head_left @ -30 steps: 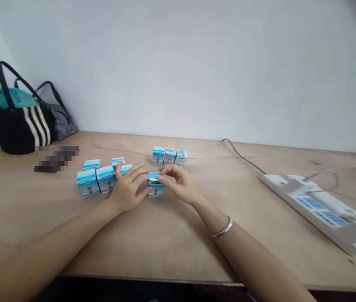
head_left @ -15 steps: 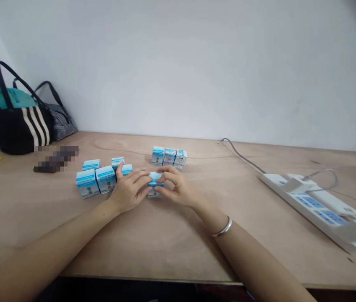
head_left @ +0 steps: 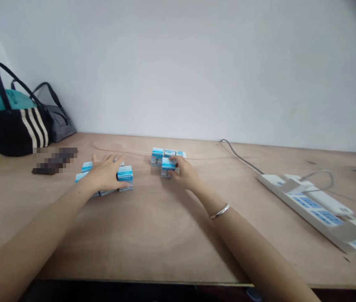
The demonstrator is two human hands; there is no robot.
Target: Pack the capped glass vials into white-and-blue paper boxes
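Small blue-and-white cartons stand on the wooden table in two groups. My right hand (head_left: pixel 184 173) pinches one carton (head_left: pixel 168 167) by its right side, just in front of a back row. In that row are a left carton (head_left: pixel 157 157), a middle carton (head_left: pixel 169 152) and a right carton (head_left: pixel 181 154), the latter two partly covered. My left hand (head_left: pixel 106 174) spreads its fingers over the left group and hides much of it. Its thumb lies by the front of a carton (head_left: pixel 125 178); another carton (head_left: pixel 86 166) shows behind the wrist.
A black bag with white stripes (head_left: pixel 20 130) and a grey striped bag (head_left: pixel 60 121) stand at the back left. A dark, pixelated object (head_left: pixel 55 161) lies before them. On the right, a white power strip (head_left: pixel 310 209) trails a grey cable (head_left: pixel 241 155) toward the wall.
My right hand has carried a carton away from the front middle, back and right to the row. My left hand has moved left from that carton and spread over the left group.
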